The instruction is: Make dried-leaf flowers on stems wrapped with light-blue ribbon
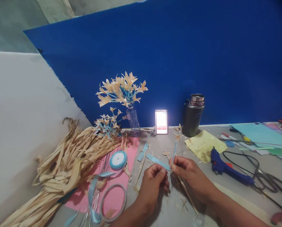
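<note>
My right hand (187, 173) pinches a thin stem wrapped in light blue ribbon (174, 149), which stands up from the fingers with a small dried-husk flower (177, 136) at its top. Close on its left, my left hand (154, 183) has its fingers pressed together near a strip of light blue ribbon (156, 160); what lies between those fingertips is too small to tell. Another short ribbon piece (143, 152) rests behind on the table, beside thin straw-like stems.
Dried husks (72, 170) and pink paper (131, 157) with a ribbon roll (118, 160) and tape ring (114, 202) lie left. Behind stand a flower vase (132, 118) and dark flask (193, 116). At right are a blue glue gun (231, 168) and scissors (271, 181).
</note>
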The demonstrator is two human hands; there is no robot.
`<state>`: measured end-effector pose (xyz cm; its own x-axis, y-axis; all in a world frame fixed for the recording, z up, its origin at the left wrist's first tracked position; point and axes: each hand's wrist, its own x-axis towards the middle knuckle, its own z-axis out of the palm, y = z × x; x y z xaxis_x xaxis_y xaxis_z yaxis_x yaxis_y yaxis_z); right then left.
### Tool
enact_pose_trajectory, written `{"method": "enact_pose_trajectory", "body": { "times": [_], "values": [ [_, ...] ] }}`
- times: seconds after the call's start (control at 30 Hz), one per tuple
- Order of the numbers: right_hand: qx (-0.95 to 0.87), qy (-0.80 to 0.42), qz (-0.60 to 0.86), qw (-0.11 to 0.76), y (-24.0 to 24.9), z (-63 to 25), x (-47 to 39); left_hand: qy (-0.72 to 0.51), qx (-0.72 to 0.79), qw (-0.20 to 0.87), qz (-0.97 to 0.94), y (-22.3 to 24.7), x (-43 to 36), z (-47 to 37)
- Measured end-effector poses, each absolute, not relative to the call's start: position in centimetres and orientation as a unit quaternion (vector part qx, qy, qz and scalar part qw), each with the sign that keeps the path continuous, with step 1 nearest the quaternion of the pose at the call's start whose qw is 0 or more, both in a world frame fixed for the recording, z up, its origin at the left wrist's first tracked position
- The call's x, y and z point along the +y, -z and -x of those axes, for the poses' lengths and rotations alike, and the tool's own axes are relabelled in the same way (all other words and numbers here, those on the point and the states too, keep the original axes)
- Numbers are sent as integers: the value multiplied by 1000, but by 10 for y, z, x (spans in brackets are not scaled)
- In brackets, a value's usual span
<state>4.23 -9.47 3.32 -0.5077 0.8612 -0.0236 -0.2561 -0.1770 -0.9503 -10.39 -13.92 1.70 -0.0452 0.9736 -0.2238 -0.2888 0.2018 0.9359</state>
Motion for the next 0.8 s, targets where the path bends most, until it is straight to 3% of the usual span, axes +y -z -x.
{"method": "enact_pose_trajectory", "body": {
  "times": [0.4,0.8],
  "values": [
    [-507,-679,345,404,-33,-49,-89,-472,496,627,-371,-23,-146,98],
    [-533,-647,366,405,-36,-45,-93,-494,529,517,-458,-20,-149,95]
  ]
}}
